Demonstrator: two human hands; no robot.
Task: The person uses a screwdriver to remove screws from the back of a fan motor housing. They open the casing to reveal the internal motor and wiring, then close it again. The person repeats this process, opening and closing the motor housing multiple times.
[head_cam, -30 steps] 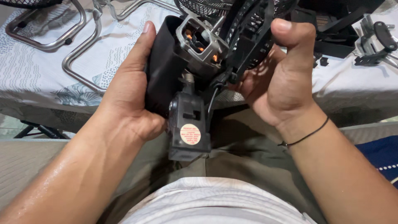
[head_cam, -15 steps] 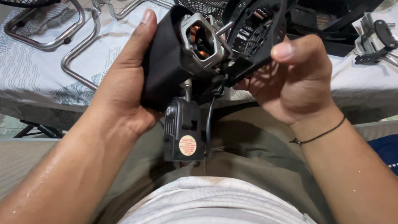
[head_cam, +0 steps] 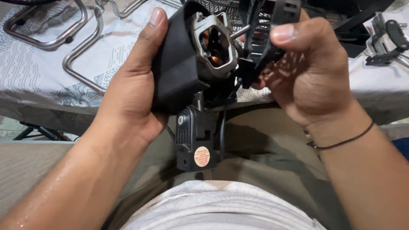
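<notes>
My left hand (head_cam: 132,89) grips the black rear housing of a fan motor (head_cam: 177,68), thumb up along its side. The grey metal motor body (head_cam: 213,44) with copper windings faces right, its shaft sticking out. My right hand (head_cam: 306,72) holds a black slotted plastic front cover (head_cam: 266,30) just off the motor's face, thumb on top. Below the motor hangs the black neck block (head_cam: 194,145) with a round orange sticker, resting over my lap. A black cord (head_cam: 222,136) runs down beside it.
A table with a patterned white cloth (head_cam: 38,68) lies ahead. Chrome tube frames (head_cam: 81,51) rest on it at the left. A black wire fan guard (head_cam: 226,8) sits behind the motor. Black and grey clamp parts (head_cam: 385,40) lie at the far right.
The motor has tilted up and toward the table. My right hand has drawn the black front cover a little away from the motor face, exposing the shaft.
</notes>
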